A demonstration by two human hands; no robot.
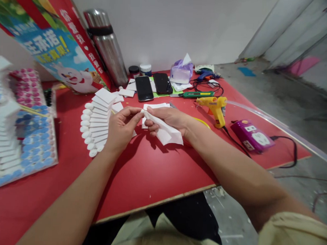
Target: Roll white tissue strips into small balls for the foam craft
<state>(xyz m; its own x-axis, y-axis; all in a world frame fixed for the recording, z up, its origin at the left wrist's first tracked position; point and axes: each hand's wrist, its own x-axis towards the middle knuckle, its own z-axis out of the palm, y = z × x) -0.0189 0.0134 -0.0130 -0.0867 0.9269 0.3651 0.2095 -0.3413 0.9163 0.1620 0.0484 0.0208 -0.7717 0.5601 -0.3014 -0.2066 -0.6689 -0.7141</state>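
Observation:
My right hand (167, 117) is closed around a folded white sheet of paper or tissue (167, 133), whose loose end hangs below the fingers. At the sheet's upper left tip, my left hand (123, 126) pinches the end between thumb and fingers. Exactly how the tip is folded is too small to tell. Just left of that hand lies a fan of white cards (99, 115) with round white pieces (86, 123) along their outer ends. Behind my right hand, a stack of white sheets (160, 106) rests on the red table (151, 172).
A yellow glue gun (213, 108) and purple power socket (251, 134) stand to the right, with cables. Behind are a green utility knife (198, 94), two phones (144, 88), a tissue pack (181, 73) and a steel flask (108, 49). A blue-and-white assembled piece (39, 143) sits left.

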